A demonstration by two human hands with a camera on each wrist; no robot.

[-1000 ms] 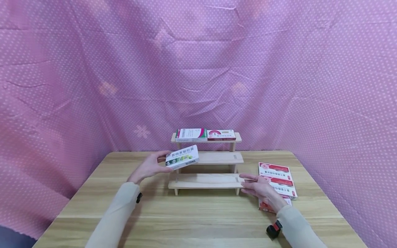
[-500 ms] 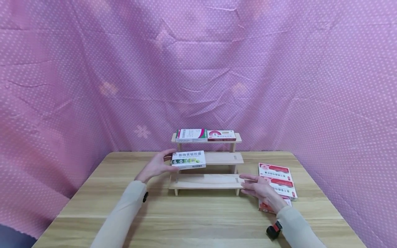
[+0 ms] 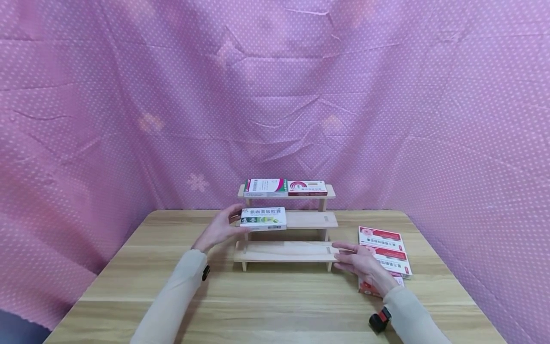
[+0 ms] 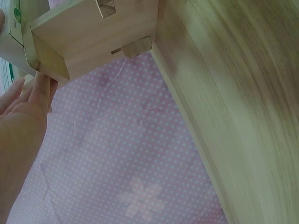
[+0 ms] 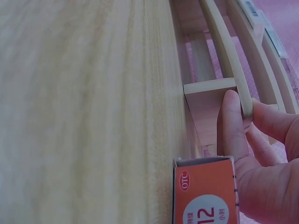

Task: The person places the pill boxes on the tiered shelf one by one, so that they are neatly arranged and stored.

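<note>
My left hand (image 3: 220, 228) holds a white and green medicine box (image 3: 264, 218) by its left end. The box lies flat at the left of the middle tier of a three-tier wooden display rack (image 3: 281, 249). In the left wrist view, the fingers of the left hand (image 4: 28, 119) reach under the end of a tier board. My right hand (image 3: 365, 265) is at the right end of the lowest tier. In the right wrist view, the right hand (image 5: 268, 179) pinches that board between thumb and fingers.
On the top tier lie a green-edged medicine box (image 3: 265, 186) and a red and white one (image 3: 307, 187). Several red and white boxes (image 3: 388, 258) lie on the wooden table (image 3: 266, 306) at the right. An orange box end (image 5: 201, 191) stands below the right hand. A pink curtain hangs behind.
My left hand has moved right with the medicine box, which went from tilted above the rack's left side to level on the middle tier. The right hand has stayed in place.
</note>
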